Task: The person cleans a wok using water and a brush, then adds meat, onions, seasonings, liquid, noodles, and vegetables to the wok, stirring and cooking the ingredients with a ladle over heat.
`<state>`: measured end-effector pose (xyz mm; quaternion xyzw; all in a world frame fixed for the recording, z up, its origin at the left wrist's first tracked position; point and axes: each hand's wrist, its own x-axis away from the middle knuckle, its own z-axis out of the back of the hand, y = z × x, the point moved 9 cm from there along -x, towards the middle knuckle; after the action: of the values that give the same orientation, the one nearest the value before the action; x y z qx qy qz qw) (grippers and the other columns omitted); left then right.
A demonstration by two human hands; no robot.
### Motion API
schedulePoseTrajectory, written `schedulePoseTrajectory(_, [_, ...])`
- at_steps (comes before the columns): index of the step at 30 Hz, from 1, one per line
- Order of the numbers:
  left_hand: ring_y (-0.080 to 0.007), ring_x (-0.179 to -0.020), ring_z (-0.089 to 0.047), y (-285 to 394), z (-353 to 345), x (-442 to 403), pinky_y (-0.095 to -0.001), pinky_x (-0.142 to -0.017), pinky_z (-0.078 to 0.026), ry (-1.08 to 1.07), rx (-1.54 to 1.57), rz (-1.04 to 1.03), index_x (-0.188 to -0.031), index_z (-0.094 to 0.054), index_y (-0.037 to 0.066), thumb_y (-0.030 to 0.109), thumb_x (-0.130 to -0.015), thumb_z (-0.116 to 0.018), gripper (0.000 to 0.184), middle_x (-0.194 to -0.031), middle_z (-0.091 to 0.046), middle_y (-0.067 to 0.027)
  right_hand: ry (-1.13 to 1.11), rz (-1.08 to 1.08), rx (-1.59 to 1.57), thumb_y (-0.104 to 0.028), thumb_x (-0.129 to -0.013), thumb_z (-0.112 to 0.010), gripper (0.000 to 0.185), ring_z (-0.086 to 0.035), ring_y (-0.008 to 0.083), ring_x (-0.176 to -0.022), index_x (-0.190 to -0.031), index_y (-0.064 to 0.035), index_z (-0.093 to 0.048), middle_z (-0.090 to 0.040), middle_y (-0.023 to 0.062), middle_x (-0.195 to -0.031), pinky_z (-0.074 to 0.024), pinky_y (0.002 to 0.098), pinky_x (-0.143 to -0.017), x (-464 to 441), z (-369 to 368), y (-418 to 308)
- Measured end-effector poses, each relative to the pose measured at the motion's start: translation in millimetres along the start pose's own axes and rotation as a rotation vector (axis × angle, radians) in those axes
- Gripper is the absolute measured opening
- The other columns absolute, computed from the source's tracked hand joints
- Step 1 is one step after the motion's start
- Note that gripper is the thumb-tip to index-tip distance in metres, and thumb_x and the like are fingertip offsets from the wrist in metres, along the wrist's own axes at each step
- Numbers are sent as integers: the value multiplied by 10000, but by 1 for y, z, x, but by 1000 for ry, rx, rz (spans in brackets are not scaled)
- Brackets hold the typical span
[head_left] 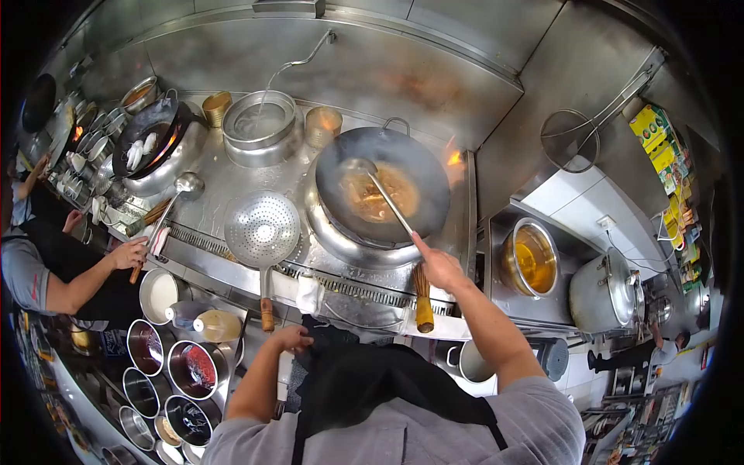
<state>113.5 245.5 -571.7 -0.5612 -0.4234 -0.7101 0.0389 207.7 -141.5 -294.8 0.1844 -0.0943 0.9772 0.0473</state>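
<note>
In the head view, the right hand (pixel 443 269) has its fingers wrapped around a ladle (pixel 393 204), whose bowl is inside the wok (pixel 428 174). The left hand (pixel 290 339), nearer the person than the wok, has curled fingers; I cannot tell whether they hold anything. A perforated strainer (pixel 262 229) lies left of the wok.

The wok (pixel 430 184) is showing charcoal black around a cloudy orange-brown liquid (pixel 384 198), while the ladle (pixel 393 203) is gleaming silver. The skimmer (pixel 262 229) is displaying a dotted pattern of dark holes on silver-grey above its reddish-brown handle (pixel 267 315), and the brush (pixel 425 314) is showing straw yellow. The apron (pixel 372 387) is standing out plain black over a grey shirt (pixel 539 415), and an amber liquid (pixel 535 262) is glowing.
</note>
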Motion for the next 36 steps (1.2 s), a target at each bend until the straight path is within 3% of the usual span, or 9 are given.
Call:
schedulePoseTrajectory(3, [-309,-1063,-629,-22,9,-68,-474,-746,-539,491,87,-22,-1469,-285,91,305,-734,-826,937,-1270,-607,-149,-11,78,107,-43,-848,-490,841,-609,374,-1098,-1553,-339,-141,-602,223,-1225,-485,461,-939,19,4,42])
schedulePoseTrajectory(5, [-351,-1124,-583,-28,-18,-101,-538,-757,-514,467,478,40,-1471,-318,112,298,-721,-833,929,-1332,-564,-132,-34,107,152,-61,-860,-512,826,-608,377,-1096,-1551,-342,-157,-603,222,-1197,-479,458,-950,26,3,67])
schedulePoseTrajectory(10, [-271,-873,-656,2,-99,-100,-462,-704,-512,358,443,-76,-1099,-693,82,367,-790,-774,428,-1029,-697,-114,-86,243,66,-83,-851,-583,792,-574,378,-1127,-1537,-293,-247,-564,206,-1221,-462,461,-966,17,-44,103])
schedulePoseTrajectory(13, [-324,-713,-672,-24,-113,-81,-453,-688,-517,648,201,-71,-923,-726,21,430,-815,-711,423,-865,-708,-185,352,342,-91,-51,-838,-614,644,-496,363,-1170,-1447,-130,-421,-517,196,-1184,-413,430,-1022,37,8,56])
schedulePoseTrajectory(17, [-417,-788,-667,-59,-139,5,-500,-732,-527,943,49,-96,-862,-716,5,380,-796,-653,386,-845,-689,-256,136,590,-512,16,-865,-569,577,-611,232,-937,-1418,-129,-490,-616,126,-1024,-500,354,-882,25,-26,-10])
schedulePoseTrajectory(19, [-425,-833,-653,-60,-165,32,-477,-763,-519,770,-343,-177,-817,-700,-17,447,-815,-579,480,-838,-668,-269,-52,776,-549,-21,-888,-565,528,-567,140,-830,-1404,-110,-502,-600,43,-919,-485,284,-817,31,-71,-56])
schedulePoseTrajectory(27, [-302,-835,-678,-179,-233,178,-401,-750,-527,1062,372,-129,-894,-715,48,143,-738,-613,209,-881,-710,-175,-890,1104,-9,-59,-875,-601,488,-641,205,-789,-1357,-85,-529,-657,98,-887,-518,326,-754,216,-266,-153])
schedulePoseTrajectory(32, [-217,-841,-668,-331,-321,327,-346,-783,-526,1496,618,-119,-948,-686,34,96,-770,-653,192,-924,-707,-101,-975,1138,211,-57,-873,-617,492,-666,223,-824,-1356,-81,-525,-678,114,-874,-520,323,-770,281,-358,-175])
schedulePoseTrajectory(36, [-180,-827,-645,-486,-434,451,-321,-656,-527,1757,1544,-210,-1157,-587,74,134,-887,-633,281,-966,-650,-62,-1032,995,256,-46,-868,-611,486,-657,193,-701,-1348,-69,-532,-664,78,-772,-513,326,-651,272,-450,-195])
